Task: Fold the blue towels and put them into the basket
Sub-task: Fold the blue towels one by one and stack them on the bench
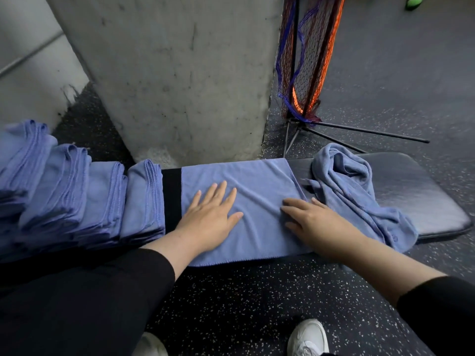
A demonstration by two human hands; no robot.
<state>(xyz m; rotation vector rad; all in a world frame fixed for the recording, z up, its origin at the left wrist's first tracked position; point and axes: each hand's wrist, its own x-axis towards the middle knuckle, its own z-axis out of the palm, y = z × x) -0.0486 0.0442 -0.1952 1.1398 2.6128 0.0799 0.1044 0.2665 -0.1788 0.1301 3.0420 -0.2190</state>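
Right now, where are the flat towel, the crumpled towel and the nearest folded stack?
flat towel (259,181): head view, bare middle.
crumpled towel (341,181): head view, bunched top.
nearest folded stack (144,199): head view, top face.

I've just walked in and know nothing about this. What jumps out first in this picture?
Two bare hands press flat on a blue towel spread across a black padded bench: the left hand near its left end, the right hand at its right edge. Left of it lies a row of folded blue towels; to the right sits a crumpled towel. No basket shows.
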